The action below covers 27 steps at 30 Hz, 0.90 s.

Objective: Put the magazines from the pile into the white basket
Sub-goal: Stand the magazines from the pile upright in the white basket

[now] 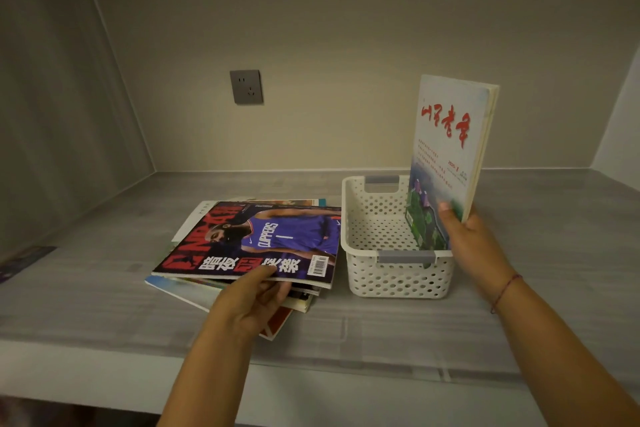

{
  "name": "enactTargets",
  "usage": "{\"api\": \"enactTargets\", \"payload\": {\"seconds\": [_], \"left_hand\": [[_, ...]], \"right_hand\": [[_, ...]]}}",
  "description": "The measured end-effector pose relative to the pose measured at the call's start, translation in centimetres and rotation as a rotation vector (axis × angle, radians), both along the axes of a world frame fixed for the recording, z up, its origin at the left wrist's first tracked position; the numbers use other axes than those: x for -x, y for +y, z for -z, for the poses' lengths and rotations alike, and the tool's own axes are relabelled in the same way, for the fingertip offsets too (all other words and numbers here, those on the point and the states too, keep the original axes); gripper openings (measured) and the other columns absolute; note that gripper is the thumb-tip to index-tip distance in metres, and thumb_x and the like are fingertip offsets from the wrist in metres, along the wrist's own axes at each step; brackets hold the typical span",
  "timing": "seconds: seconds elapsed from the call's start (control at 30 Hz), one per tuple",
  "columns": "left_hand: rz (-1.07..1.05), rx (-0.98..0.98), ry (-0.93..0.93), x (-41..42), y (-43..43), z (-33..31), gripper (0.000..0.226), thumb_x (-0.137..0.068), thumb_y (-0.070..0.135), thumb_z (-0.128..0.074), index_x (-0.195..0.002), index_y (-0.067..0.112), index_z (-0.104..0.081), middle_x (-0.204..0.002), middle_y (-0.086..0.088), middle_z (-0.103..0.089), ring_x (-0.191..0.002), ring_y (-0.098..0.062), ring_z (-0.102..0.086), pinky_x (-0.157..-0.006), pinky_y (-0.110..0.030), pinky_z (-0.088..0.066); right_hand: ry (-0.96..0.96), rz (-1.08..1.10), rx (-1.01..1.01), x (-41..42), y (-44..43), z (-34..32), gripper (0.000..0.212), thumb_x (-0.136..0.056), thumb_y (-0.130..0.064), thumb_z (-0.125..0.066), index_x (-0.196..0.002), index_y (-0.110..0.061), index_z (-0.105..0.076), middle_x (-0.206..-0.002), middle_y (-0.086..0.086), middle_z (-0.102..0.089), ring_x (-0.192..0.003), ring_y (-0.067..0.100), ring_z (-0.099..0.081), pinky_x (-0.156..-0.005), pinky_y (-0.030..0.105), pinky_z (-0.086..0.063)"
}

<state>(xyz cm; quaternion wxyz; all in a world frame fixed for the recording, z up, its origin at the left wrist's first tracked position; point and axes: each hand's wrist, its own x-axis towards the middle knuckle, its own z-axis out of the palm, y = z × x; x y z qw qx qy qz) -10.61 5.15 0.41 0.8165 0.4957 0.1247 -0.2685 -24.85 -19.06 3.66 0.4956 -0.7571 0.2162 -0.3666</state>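
A pile of magazines (221, 288) lies on the grey counter, left of the white basket (398, 281). On top is a basketball magazine (263, 239) with a player in a purple jersey. My left hand (256, 302) pinches its near edge, thumb on the cover and fingers under it. My right hand (467, 239) grips a pale magazine (446, 149) with red characters. It stands upright, its lower end inside the basket against the right wall. Apart from that magazine the basket looks empty.
The grey counter (104, 305) sits in an alcove with walls at the left, back and right. A grey wall socket (246, 87) is on the back wall. A dark flat item (24, 260) lies at the far left edge.
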Motion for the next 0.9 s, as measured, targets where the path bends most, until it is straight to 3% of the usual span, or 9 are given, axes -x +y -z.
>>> {"api": "enactTargets", "payload": {"seconds": [0.13,0.3,0.43,0.57,0.73,0.9], "left_hand": [[-0.055,-0.023,-0.018,-0.6,0.2,-0.7,0.02,-0.093,0.019,-0.058,-0.107,0.01,-0.049,-0.088,-0.016,-0.063,-0.076,-0.027,-0.062,-0.04,-0.028,-0.055],[-0.115,-0.156,-0.199,-1.2,0.1,-1.0,0.023,-0.094,0.017,-0.056,-0.113,0.008,-0.047,-0.088,-0.014,-0.065,-0.071,-0.024,-0.064,-0.041,-0.023,-0.055],[-0.126,-0.334,-0.395,-0.6,-0.1,-1.2,0.019,-0.096,0.021,-0.053,-0.106,0.006,-0.052,-0.088,-0.013,-0.066,-0.073,-0.025,-0.066,-0.067,-0.035,-0.058],[-0.123,-0.405,-0.631,0.1,-0.3,-2.4,0.008,-0.096,0.023,-0.051,-0.097,0.017,-0.057,-0.097,-0.009,-0.068,-0.094,-0.03,-0.066,-0.09,-0.05,-0.052],[-0.19,-0.349,-0.798,0.9,-1.9,-5.9,0.015,-0.096,0.023,-0.051,-0.082,0.025,-0.057,-0.086,0.001,-0.068,-0.083,-0.017,-0.067,-0.079,-0.038,-0.054],[-0.249,-0.36,-1.064,2.0,-3.9,-9.8,0.008,-0.095,0.027,-0.053,-0.09,0.025,-0.058,-0.081,0.012,-0.066,-0.074,0.001,-0.065,-0.058,-0.017,-0.052]], "right_hand": [[-0.01,-0.01,0.011,0.1,0.1,-0.1,0.048,-0.097,-0.035,-0.036,-0.142,-0.018,-0.035,-0.125,-0.002,-0.049,-0.115,0.013,-0.044,-0.096,0.03,-0.039],[-0.012,-0.009,0.023,0.1,-0.1,-0.1,0.049,-0.097,-0.034,-0.036,-0.143,-0.018,-0.032,-0.131,-0.001,-0.047,-0.115,0.011,-0.042,-0.093,0.026,-0.036],[0.001,-0.008,0.017,0.1,-0.3,0.1,0.05,-0.097,-0.036,-0.035,-0.143,-0.018,-0.032,-0.136,0.004,-0.048,-0.123,0.021,-0.045,-0.094,0.029,-0.039],[0.01,-0.003,0.025,0.0,-0.3,0.1,0.051,-0.096,-0.037,-0.035,-0.143,-0.019,-0.032,-0.136,0.004,-0.049,-0.125,0.023,-0.046,-0.097,0.032,-0.041],[-0.011,-0.042,0.038,0.2,-0.2,-0.1,0.052,-0.096,-0.038,-0.034,-0.145,-0.022,-0.027,-0.126,-0.006,-0.044,-0.117,0.011,-0.041,-0.094,0.028,-0.039],[-0.041,-0.046,0.013,0.4,-0.4,0.2,0.054,-0.095,-0.041,-0.032,-0.145,-0.023,-0.027,-0.126,-0.011,-0.041,-0.117,0.007,-0.038,-0.093,0.026,-0.037]]}}
